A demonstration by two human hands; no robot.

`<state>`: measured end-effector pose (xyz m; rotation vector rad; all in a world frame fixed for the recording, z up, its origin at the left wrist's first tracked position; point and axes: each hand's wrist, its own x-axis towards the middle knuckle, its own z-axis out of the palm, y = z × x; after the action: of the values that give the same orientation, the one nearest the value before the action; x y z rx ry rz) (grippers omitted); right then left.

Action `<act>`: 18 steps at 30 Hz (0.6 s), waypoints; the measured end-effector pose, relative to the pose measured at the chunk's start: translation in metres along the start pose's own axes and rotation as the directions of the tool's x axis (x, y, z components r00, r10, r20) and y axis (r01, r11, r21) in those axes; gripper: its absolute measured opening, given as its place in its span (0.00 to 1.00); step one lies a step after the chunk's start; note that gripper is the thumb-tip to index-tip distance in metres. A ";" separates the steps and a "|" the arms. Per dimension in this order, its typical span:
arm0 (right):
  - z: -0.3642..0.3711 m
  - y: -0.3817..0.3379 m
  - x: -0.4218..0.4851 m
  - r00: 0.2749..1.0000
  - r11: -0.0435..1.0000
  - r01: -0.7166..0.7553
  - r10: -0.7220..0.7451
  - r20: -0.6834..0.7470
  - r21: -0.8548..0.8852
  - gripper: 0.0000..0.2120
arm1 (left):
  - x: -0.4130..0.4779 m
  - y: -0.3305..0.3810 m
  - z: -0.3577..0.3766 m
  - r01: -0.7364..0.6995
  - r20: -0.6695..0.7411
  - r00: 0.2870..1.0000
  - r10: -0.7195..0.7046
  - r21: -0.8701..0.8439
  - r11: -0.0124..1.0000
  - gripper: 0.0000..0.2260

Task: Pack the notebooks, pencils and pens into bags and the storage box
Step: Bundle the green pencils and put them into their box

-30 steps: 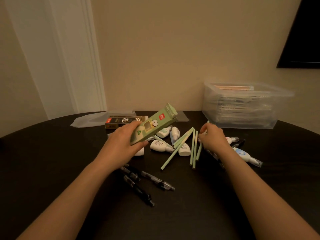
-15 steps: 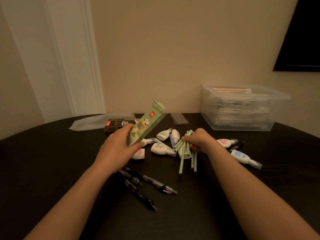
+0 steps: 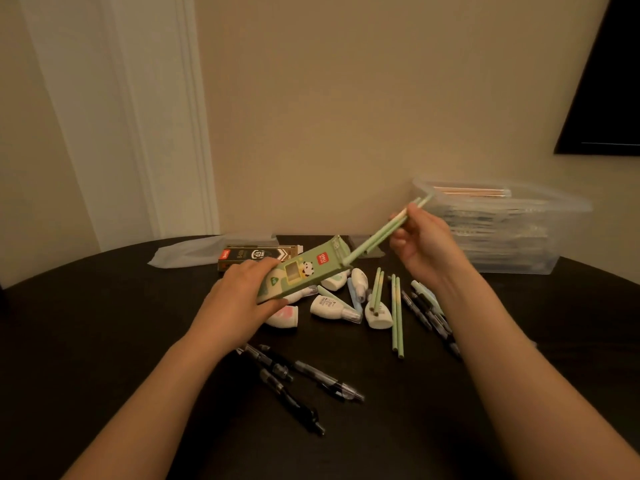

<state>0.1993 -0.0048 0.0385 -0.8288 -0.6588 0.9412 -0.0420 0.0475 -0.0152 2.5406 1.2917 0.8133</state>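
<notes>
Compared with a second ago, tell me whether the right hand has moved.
Yes. The right hand rose off the table with green pencils, now level with the storage box.

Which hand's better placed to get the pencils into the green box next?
Right. The right hand grips the pencils, their lower ends at the open end of the green box; the left hand holds that box tilted.

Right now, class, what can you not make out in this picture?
All head view.
- Contents of the storage box: blurred by its cloudy walls.
- Whether the pencils in the right hand reach inside the green carton: its mouth faces away.
- The pens under the right forearm: partly covered.
- Print on the black box: too small.
</notes>
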 end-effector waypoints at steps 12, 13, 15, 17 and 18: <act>-0.013 0.016 -0.014 0.887 0.962 0.234 -0.270 -0.375 -0.140 0.07 | 0.000 -0.004 -0.004 -0.004 0.067 0.998 0.017 -0.192 0.981 0.28; -0.010 0.018 -0.015 0.888 0.959 0.238 -0.278 -0.366 -0.151 0.08 | -0.001 -0.003 -0.004 -0.002 0.069 0.998 0.015 -0.187 0.982 0.28; -0.008 0.019 -0.016 0.880 0.952 0.254 -0.301 -0.367 -0.171 0.08 | -0.002 -0.002 -0.004 0.008 0.072 0.997 0.004 -0.164 0.986 0.29; -0.008 0.018 -0.016 0.865 0.944 0.270 -0.323 -0.383 -0.187 0.07 | -0.002 -0.002 -0.004 0.013 0.063 0.998 -0.006 -0.119 0.993 0.29; -0.008 0.017 -0.016 0.861 0.942 0.275 -0.330 -0.387 -0.193 0.06 | -0.002 -0.002 -0.004 0.012 0.057 0.998 -0.006 -0.101 0.995 0.29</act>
<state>0.1913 -0.0162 0.0174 -0.9732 -0.4620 0.4147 -0.0464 0.0466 -0.0129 2.4588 1.2128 0.7782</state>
